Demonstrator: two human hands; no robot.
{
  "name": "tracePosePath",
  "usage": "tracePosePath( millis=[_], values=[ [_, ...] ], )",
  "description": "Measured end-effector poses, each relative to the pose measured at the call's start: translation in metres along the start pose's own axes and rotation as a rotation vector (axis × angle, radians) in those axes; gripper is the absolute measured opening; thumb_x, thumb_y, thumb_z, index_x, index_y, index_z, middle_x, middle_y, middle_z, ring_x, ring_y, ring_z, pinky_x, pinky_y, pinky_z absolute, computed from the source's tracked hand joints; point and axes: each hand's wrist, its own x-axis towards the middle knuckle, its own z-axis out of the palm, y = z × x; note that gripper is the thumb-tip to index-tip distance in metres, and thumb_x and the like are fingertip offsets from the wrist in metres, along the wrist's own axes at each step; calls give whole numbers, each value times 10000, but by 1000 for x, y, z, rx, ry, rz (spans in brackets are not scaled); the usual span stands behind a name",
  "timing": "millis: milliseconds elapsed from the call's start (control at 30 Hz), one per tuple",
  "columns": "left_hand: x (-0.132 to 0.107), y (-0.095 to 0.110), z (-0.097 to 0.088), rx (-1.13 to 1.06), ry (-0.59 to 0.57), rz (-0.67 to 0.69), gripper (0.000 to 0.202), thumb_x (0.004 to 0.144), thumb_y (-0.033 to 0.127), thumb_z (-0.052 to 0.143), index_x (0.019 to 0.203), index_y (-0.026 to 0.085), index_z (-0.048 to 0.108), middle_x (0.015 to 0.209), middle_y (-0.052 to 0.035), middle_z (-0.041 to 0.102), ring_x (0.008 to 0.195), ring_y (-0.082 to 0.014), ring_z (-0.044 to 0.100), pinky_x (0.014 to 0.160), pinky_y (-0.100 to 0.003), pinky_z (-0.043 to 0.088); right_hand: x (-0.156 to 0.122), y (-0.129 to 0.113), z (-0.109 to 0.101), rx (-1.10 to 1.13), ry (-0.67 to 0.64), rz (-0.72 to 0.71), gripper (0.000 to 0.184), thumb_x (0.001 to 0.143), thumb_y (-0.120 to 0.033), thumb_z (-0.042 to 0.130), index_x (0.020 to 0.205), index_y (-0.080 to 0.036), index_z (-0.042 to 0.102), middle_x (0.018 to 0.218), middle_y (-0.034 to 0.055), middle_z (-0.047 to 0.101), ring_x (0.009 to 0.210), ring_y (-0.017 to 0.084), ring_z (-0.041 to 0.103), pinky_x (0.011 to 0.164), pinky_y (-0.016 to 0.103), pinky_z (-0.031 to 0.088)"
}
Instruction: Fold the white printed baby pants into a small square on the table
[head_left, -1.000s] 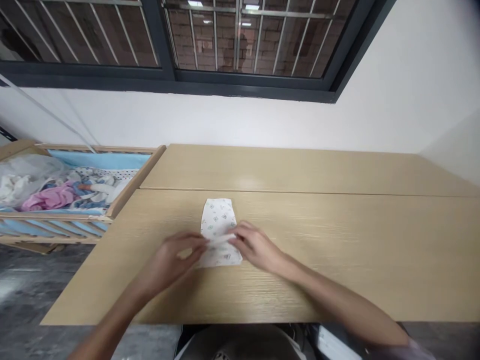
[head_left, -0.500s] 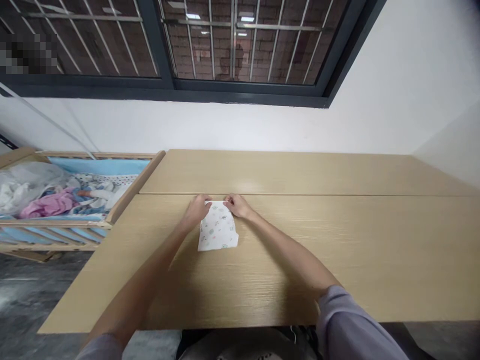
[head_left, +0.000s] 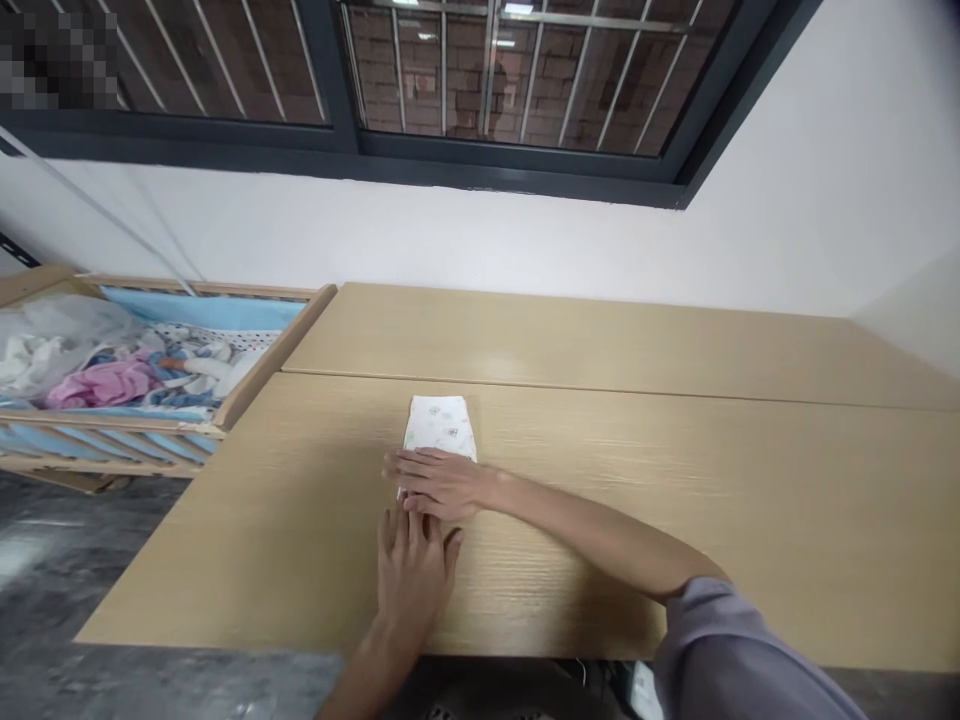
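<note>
A small folded white cloth (head_left: 439, 426) with tiny printed figures lies on the light wooden table (head_left: 675, 500). My right hand (head_left: 435, 481) lies flat across the cloth's near end, fingers stretched out to the left, covering that part. My left hand (head_left: 414, 569) rests flat on the table just below it, fingers pointing up towards the cloth and touching the right hand's edge. Neither hand holds anything.
A wooden crib (head_left: 150, 400) with blue lining stands at the left, filled with a heap of pink, white and blue clothes (head_left: 112, 375). A white wall and a barred window (head_left: 420, 80) lie behind the table. The table's near edge runs by my body.
Both hands pinched the cloth's far edge half a second ago. They have come back towards me, and now both lie flat, the right pressing on the cloth's near end.
</note>
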Motion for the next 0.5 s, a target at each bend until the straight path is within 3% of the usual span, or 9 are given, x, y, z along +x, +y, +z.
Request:
tracePosePath(
  millis=[133,367,500],
  values=[
    [3,-7,5,-52,32,6,443,992,395,478,1287,121,663,1399,-258,598,1294,-410,577,1084,-623,427,-1,25,11,-37,-5,72,588,1064,-451,380,1572,-158,340,1642,119,302,1543,217,231,1247,400,200],
    [3,-14,4,-57,10,29,463,991,384,476,1359,141,618,1451,-249,555,1304,-394,578,1104,-631,418,6,92,-6,-10,-1,275,599,1070,-471,319,1611,-223,248,1673,67,214,1561,210,157,1275,448,126],
    [3,-12,4,-107,-6,3,471,989,365,484,1366,113,611,1455,-260,547,1326,-408,554,1122,-642,396,6,110,-9,-13,58,322,600,1074,-435,300,1615,-187,226,1686,96,147,1568,219,107,1281,463,87]
  ],
)
